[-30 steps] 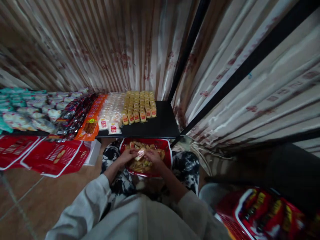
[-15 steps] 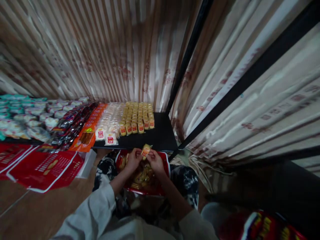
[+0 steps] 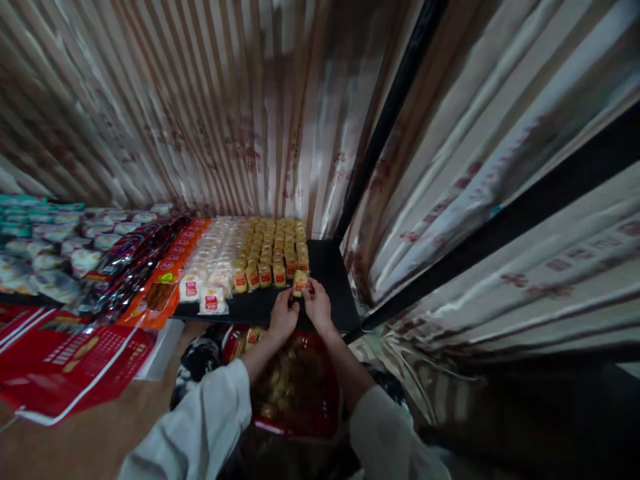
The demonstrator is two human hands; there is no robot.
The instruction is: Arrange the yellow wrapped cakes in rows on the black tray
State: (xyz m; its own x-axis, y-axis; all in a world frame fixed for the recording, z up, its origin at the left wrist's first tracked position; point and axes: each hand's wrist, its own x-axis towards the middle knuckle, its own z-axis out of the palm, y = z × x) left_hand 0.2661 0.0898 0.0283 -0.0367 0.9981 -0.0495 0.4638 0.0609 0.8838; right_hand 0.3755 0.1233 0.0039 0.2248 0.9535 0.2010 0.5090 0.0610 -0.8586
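Note:
A small yellow snack packet (image 3: 300, 283) with a red label stands upright between my hands at the front right of the rows of like yellow packets (image 3: 271, 247). My right hand (image 3: 318, 303) is closed on its right side. On its lower left, the closed fingers of my left hand (image 3: 285, 313) pinch at it. Below my forearms, a red bag (image 3: 300, 427) on my lap holds more yellow packets (image 3: 287, 383), partly hidden by my arms.
White packets (image 3: 213, 300), an orange packet (image 3: 159, 287), dark red packets (image 3: 135, 253) and white-and-green ones stand leftward on the black shelf (image 3: 333, 287). A red printed bag (image 3: 75, 367) hangs at left. Black poles (image 3: 390, 120) and striped curtains (image 3: 280, 100) close off the back and right.
Both my hands have moved forward from over the red bag to the shelf, carrying the yellow snack packet to the front of the yellow rows. The view has shifted a little.

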